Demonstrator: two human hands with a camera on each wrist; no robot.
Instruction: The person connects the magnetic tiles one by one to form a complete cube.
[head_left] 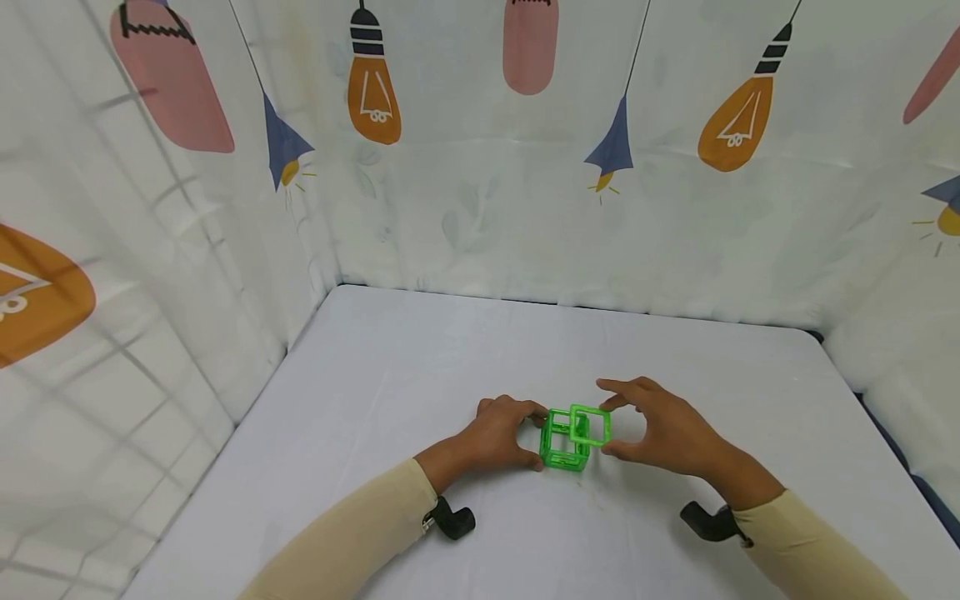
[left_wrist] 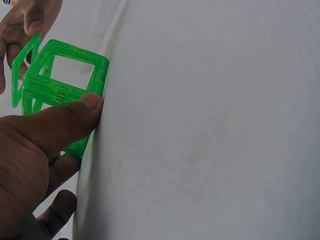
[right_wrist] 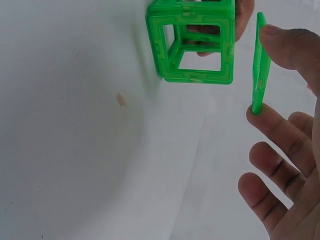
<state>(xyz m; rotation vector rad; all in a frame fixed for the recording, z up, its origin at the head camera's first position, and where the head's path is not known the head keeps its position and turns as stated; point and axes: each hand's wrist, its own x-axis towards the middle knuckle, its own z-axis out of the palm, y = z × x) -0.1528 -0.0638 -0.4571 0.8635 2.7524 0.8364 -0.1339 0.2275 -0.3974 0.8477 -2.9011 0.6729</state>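
Observation:
A green open-framed cube built of square magnetic tiles (head_left: 566,461) stands on the white table. My left hand (head_left: 495,437) grips it from the left; in the left wrist view the thumb presses one tile frame of the cube (left_wrist: 47,90). To the right, my right hand (head_left: 667,429) pinches a single green square tile (right_wrist: 260,70) by opposite edges, between thumb and a finger, the other fingers spread. That tile is held upright, and the right wrist view shows a gap between it and the cube (right_wrist: 197,76).
The white-covered table (head_left: 420,350) extends around both hands. Behind it and at the sides hang pale curtains (head_left: 480,208) printed with bulbs and lamps. A black wrist mount (head_left: 453,521) sits on each sleeve.

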